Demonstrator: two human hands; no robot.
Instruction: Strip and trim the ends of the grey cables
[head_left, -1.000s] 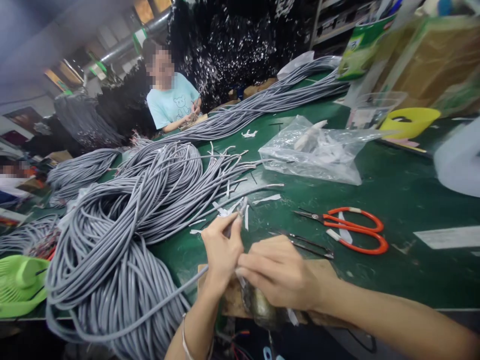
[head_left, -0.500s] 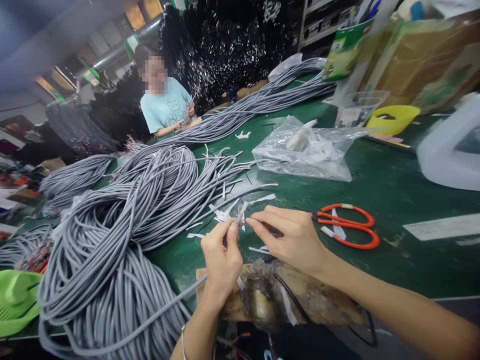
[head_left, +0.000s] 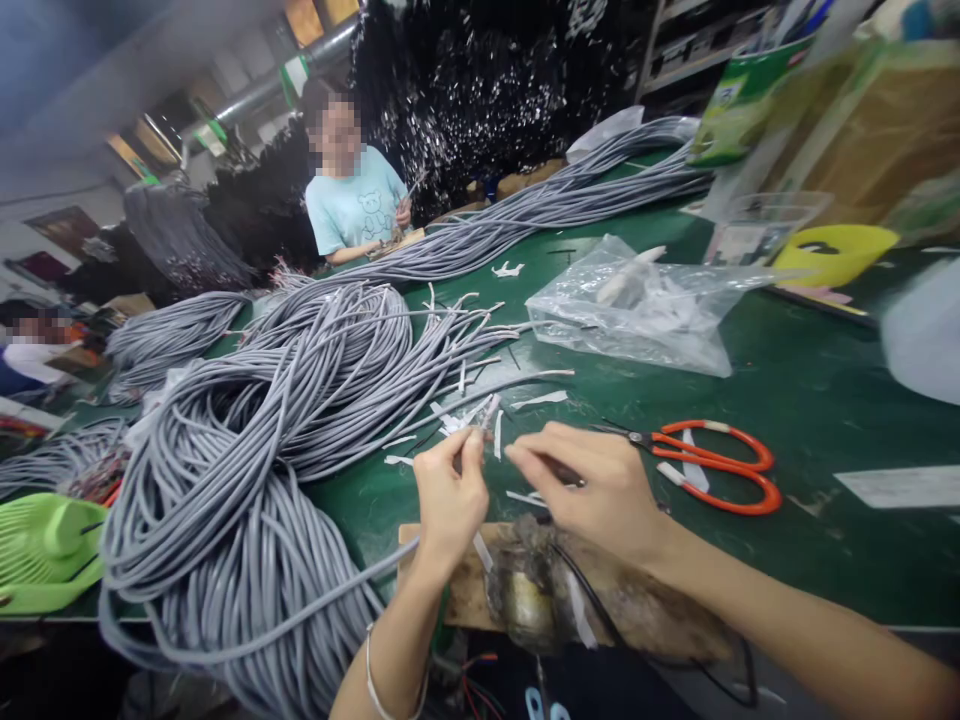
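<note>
My left hand [head_left: 452,495] is closed in a pinch on the end of a grey cable [head_left: 375,568], which runs back under my wrist to the pile. Pale, frayed-looking material stands out above the fingertips. Just to the right, a small gap away, my right hand [head_left: 592,490] has its thumb and fingers drawn together; anything held between them is too small to make out. Below both hands, a stained wooden board [head_left: 652,610] carries a grimy metal piece [head_left: 527,605]. Orange-handled scissors [head_left: 716,460] lie beside my right hand.
A large heap of grey cables [head_left: 255,480] covers the left side. White strips [head_left: 541,398] litter the green table [head_left: 810,400]. Farther back are a clear plastic bag [head_left: 637,310], a yellow container [head_left: 836,252] and a green basket [head_left: 49,550] at left. Another person [head_left: 356,205] sits across the table.
The whole scene has shifted rightward in view. My right fingertips sit slightly farther from my left and a little lower. My left hand keeps its pinch on the cable.
</note>
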